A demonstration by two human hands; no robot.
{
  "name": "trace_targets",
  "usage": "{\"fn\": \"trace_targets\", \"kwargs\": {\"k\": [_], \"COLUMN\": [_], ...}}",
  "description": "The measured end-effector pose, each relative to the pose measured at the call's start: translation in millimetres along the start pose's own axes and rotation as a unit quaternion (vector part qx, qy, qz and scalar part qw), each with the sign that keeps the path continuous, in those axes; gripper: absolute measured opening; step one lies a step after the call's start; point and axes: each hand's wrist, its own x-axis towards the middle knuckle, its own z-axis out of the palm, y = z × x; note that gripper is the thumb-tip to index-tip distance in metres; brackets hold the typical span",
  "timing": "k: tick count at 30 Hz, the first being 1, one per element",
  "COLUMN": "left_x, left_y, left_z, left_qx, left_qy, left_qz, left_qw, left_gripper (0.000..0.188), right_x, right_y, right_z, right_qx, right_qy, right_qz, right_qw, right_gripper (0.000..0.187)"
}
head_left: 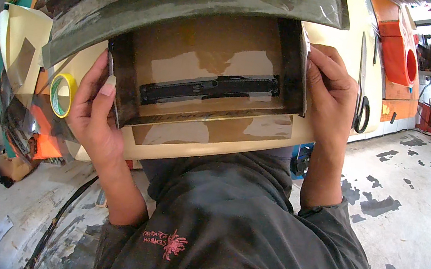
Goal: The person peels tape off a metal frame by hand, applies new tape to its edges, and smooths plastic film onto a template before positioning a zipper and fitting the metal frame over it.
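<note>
In front of me is a shallow open box [186, 34] with dark side walls and a brown, glossy floor. A black strip [211, 90] with small holes or screws lies along its inside. My left hand [97, 116] grips the left wall, thumb on the near side and fingers behind it. Pinched between the thumb and fingers of my right hand [331, 88] is the right wall. A curved olive-green sheet [206, 12] with a glossy surface lies just beyond the box and overlaps its far edge. Part of the fingers of both hands is hidden behind the walls.
The box is over a cream worktable [206, 154]. A yellow tape roll [63, 94] is by my left hand. On the right are black-handled scissors [363, 114], a metal ruler [362, 62] and a red plastic part [398, 53]. A black cable [65, 212] crosses the floor.
</note>
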Motion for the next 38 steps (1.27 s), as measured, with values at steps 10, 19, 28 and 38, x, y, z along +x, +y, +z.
{"fn": "trace_targets", "kwargs": {"k": [10, 19, 28, 38], "left_x": [-1, -4, -4, -3], "left_y": [-3, -1, -2, -7], "left_z": [1, 4, 1, -8], "left_qx": [0.010, 0.023, 0.019, 0.069], "left_qy": [-0.007, -0.004, -0.015, -0.026], "left_qz": [0.004, 0.003, 0.001, 0.026], "left_qw": [1.000, 1.000, 1.000, 0.997], "left_gripper": [0.053, 0.053, 0.054, 0.056], "right_x": [-1, 0, -2, -3], "right_y": [3, 2, 4, 6], "right_z": [-1, 3, 3, 3], "right_qx": [0.003, -0.022, -0.027, -0.043], "right_qy": [0.000, 0.006, 0.016, 0.023], "right_qz": [0.004, -0.027, -0.039, -0.032], "right_qw": [1.000, 0.999, 0.999, 0.998], "right_gripper": [0.026, 0.027, 0.027, 0.027]}}
